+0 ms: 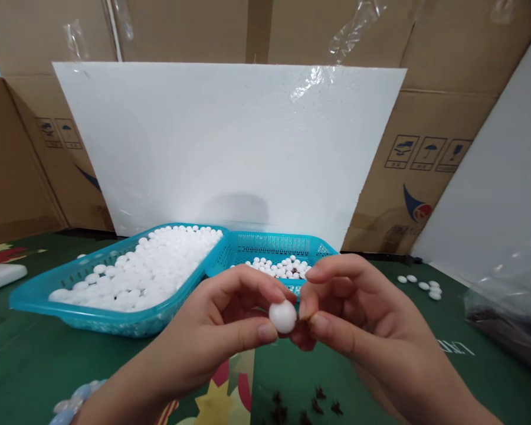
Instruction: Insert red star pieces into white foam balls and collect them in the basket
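**Baskets Blocked the Front; the Right Side Lay Freer**

Ahead of my left hand (216, 316), the heaped basket (150, 323) barred the way forward and left. The smaller basket (274, 239) stood beyond my fingers, up against the first, and behind both a white board (239, 147) walled off the back. Above the rims, the air was free up to that board. My right hand (371, 319) had open green surface (446, 321) beside it, interrupted by a few loose white balls (423, 285) and, farther right, a clear bag (508, 330). Small dark pieces (317, 405) cluttered the near middle. Between my left forearm (137, 375) and the heaped basket, a bare strip lay passable.
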Demonstrator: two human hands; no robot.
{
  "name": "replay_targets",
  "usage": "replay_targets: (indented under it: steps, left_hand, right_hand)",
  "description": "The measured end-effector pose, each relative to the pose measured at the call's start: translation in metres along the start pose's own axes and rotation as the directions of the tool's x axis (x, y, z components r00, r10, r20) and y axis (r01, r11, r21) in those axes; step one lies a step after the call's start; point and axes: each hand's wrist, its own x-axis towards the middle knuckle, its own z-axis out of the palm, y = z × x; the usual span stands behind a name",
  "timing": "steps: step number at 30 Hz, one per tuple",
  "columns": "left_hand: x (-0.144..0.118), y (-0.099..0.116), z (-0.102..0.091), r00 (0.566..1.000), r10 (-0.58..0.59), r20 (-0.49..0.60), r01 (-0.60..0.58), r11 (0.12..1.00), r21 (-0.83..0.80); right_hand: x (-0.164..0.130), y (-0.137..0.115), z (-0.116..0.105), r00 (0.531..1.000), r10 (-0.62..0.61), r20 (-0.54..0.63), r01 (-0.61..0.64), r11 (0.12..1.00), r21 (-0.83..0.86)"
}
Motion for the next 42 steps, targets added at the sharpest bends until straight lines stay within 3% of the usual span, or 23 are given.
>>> replay_targets:
  steps: [7,14,21,24,28,31,33,35,40,42]
  left_hand:
    - [0.000,0.002,0.000,0.999,0.012,-0.034,-0.011,1.000,0.029]
    - [0.001,0.000,0.003,0.989,0.101,-0.110,-0.087,0.988,0.128]
    - [0.002,-0.004,0.002,0.968,0.224,-0.114,-0.187,0.945,0.268]
    - [0.001,-0.004,0.000,0.946,0.315,-0.073,-0.246,0.846,0.473]
    - [0.000,0.000,-0.001,0.912,0.410,0.030,-0.299,0.613,0.731]
    - [0.000,0.003,0.000,0.886,0.449,0.111,-0.331,0.448,0.830]
    - [-0.001,0.004,0.000,0.877,0.458,0.142,-0.344,0.394,0.852]
    - [-0.001,0.003,-0.001,0.885,0.443,0.141,-0.338,0.403,0.850]
    - [-0.001,-0.001,-0.002,0.927,0.373,-0.023,-0.255,0.675,0.692]
    - [0.000,-0.002,-0.003,0.932,0.360,-0.040,-0.248,0.713,0.656]
  right_hand:
    - [0.000,0.000,0.001,1.000,0.029,0.001,-0.029,0.998,0.061]
    - [0.000,0.001,0.001,0.999,0.031,-0.006,-0.031,0.999,0.012]
    - [0.006,0.006,0.004,0.995,-0.068,-0.073,0.069,0.997,0.015]
    - [0.008,0.008,0.005,0.993,-0.085,-0.085,0.086,0.996,0.007]
    - [0.009,0.008,0.004,0.993,-0.093,-0.077,0.094,0.996,-0.001]
    - [0.010,0.008,0.003,0.992,-0.102,-0.080,0.102,0.995,-0.013]
    - [0.010,0.008,0.003,0.990,-0.116,-0.077,0.114,0.993,-0.028]
    - [0.009,0.009,0.003,0.990,-0.123,-0.074,0.120,0.992,-0.041]
    - [0.009,0.010,0.002,0.990,-0.125,-0.072,0.120,0.990,-0.071]
    - [0.009,0.010,0.002,0.988,-0.138,-0.066,0.131,0.987,-0.096]
